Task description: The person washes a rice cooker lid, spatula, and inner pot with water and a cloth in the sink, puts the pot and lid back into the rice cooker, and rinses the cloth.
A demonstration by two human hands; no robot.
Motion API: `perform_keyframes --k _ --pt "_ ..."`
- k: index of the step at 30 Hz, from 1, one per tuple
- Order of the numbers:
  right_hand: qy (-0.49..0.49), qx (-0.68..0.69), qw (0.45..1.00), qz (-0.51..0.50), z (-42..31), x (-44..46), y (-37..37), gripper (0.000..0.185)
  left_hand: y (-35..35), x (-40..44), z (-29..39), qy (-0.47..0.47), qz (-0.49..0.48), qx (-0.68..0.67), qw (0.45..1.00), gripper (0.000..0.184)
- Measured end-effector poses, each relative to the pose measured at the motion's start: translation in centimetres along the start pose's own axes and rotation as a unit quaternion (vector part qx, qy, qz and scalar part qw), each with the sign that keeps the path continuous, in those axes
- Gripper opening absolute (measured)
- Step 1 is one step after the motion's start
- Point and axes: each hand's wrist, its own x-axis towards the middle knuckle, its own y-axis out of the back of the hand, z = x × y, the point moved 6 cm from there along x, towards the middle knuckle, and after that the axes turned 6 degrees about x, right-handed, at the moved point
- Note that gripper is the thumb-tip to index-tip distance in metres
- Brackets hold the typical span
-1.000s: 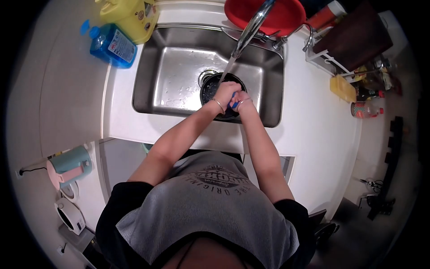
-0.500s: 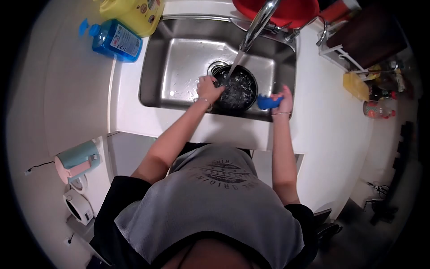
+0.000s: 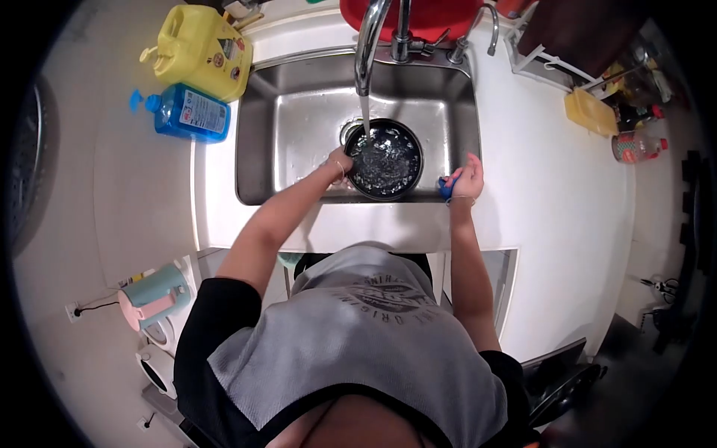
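Observation:
A round black pot [image 3: 385,160] with rippling water in it sits in the steel sink [image 3: 299,97]. Water runs into it from the chrome faucet [image 3: 365,67]. My left hand [image 3: 340,163] is closed on the pot's left side, its fingertips partly hidden. Over the right front of the sink, apart from the pot, my right hand [image 3: 467,180] holds a blue sponge [image 3: 447,188], which shows at the left of the palm.
Left of the sink stand a blue soap bottle [image 3: 193,113] and a yellow jug [image 3: 205,52]. Behind it is a red basin [image 3: 441,16]. A yellow container [image 3: 591,112] and a bottle [image 3: 637,148] are on the right. A kettle [image 3: 160,295] sits at lower left.
My hands were together over the pot, then parted; the right one moved right with the blue sponge. My left hand went to the pot's left side. The camera view has shifted too.

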Motion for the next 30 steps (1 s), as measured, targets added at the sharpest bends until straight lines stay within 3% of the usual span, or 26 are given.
perform_keyframes --k 2,3,6,7,13,16,18,20,22,23,26,30 --pt "-0.024 -0.019 1.0 -0.001 0.2 0.0 -0.1 0.022 2.2 -1.5 3.3 -0.054 0.097 0.171 0.979 0.043" --pt "-0.019 -0.023 1.0 -0.008 0.4 0.2 -0.1 0.022 3.0 -2.7 5.3 -0.093 0.098 0.272 0.953 0.051" --pt "-0.028 -0.023 0.999 -0.012 0.3 0.5 -0.2 0.022 5.3 -4.9 7.3 -0.175 0.208 0.332 0.903 0.06" --pt "-0.036 -0.022 0.999 -0.009 0.3 0.4 -0.2 0.022 5.7 -5.4 7.6 -0.16 0.174 0.36 0.903 0.068" --pt "-0.031 -0.012 0.999 -0.025 0.6 0.4 0.0 0.021 8.0 -13.5 12.0 -0.246 0.216 0.553 0.766 0.077" --pt "-0.043 -0.011 0.999 -0.02 0.7 0.3 0.0 0.02 11.0 -15.4 12.6 -0.316 0.291 0.56 0.708 0.072" --pt "-0.046 -0.02 0.998 -0.024 0.9 0.4 0.0 0.02 13.8 -16.0 12.8 -0.315 0.37 0.617 0.619 0.072" --pt "-0.038 -0.041 0.998 -0.037 1.3 0.7 0.2 0.021 17.0 -17.1 13.5 -0.33 0.433 0.588 0.598 0.069" --pt "-0.046 -0.005 0.999 -0.026 1.1 0.5 -0.1 0.018 19.3 -20.4 15.6 -0.422 0.499 0.506 0.563 0.066" --pt "-0.042 -0.009 0.999 -0.032 1.3 0.7 0.0 0.018 21.0 -21.1 16.1 -0.337 0.44 0.469 0.688 0.065" --pt "-0.058 -0.008 0.998 -0.032 1.5 0.6 0.0 0.018 23.3 -25.2 18.2 -0.417 0.53 0.448 0.587 0.067" --pt "-0.062 -0.007 0.997 -0.037 1.8 0.8 0.1 0.018 25.0 -29.7 19.6 -0.445 0.611 0.366 0.543 0.074"
